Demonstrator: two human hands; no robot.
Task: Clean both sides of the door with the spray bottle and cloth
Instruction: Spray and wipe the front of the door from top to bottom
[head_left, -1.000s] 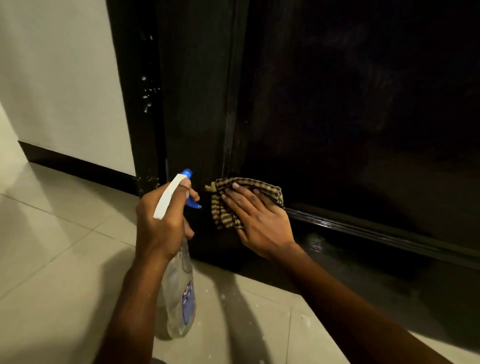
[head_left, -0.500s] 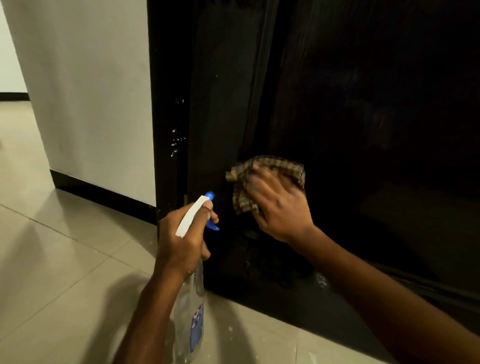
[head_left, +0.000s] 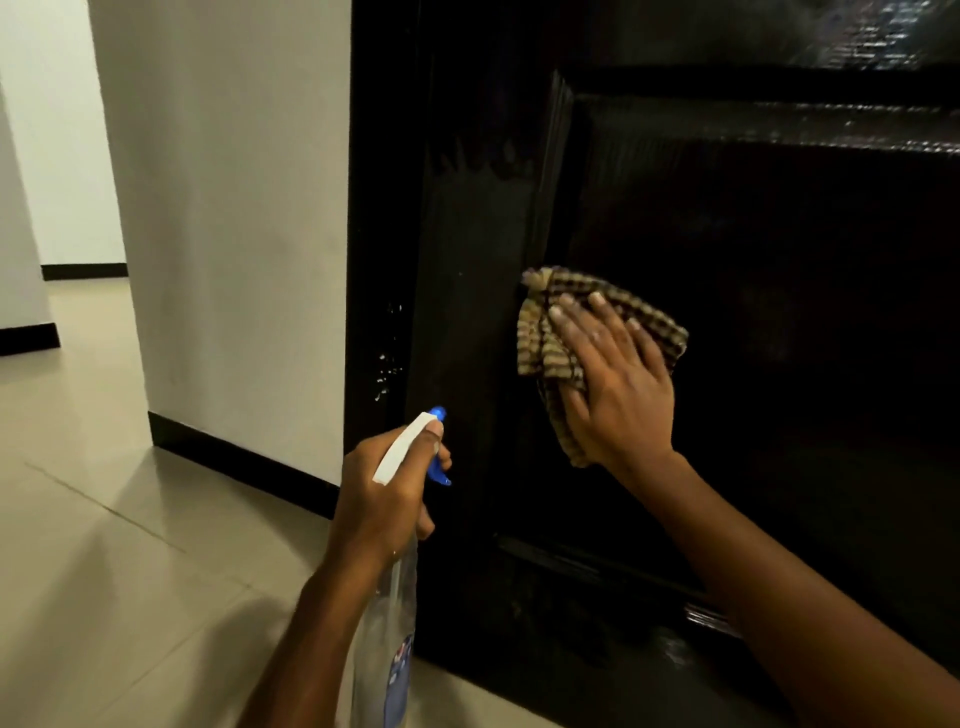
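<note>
Left hand (head_left: 382, 499) is down low and closest to the camera, fingers curled round the neck of the spray bottle (head_left: 387, 639), one fingertip resting up on the white sprayer head and the blue trigger (head_left: 442, 470) poking out in front of the knuckles. Bottle body is clear plastic with a blue label, roughly upright below the fist, and its blue nozzle tip (head_left: 439, 413) points toward the door (head_left: 478, 234) without touching it. Up and to the right, the right hand (head_left: 618, 395) lies flat with fingers straight and slightly spread, pressing the checked cloth (head_left: 540, 343) against the door. Cloth is brown and tan, bunched up (more a wad than a neat fold), sticking out past the fingertips on the left and top, with a tail hanging under the heel of the palm. It sits on the recessed panel (head_left: 779, 312) right beside the panel's raised left moulding (head_left: 550, 182). Door is nearly black and glossy, with light catching streaks near the top right. Left of it the door frame (head_left: 376, 208) is just as dark and has a scatter of white specks (head_left: 387, 364) about level with the cloth. Beyond that, a plain white wall (head_left: 234, 208) with a black skirting board (head_left: 234, 457) along the bottom, pale floor tiles (head_left: 93, 571), and a corridor (head_left: 83, 301) running off at far left.
</note>
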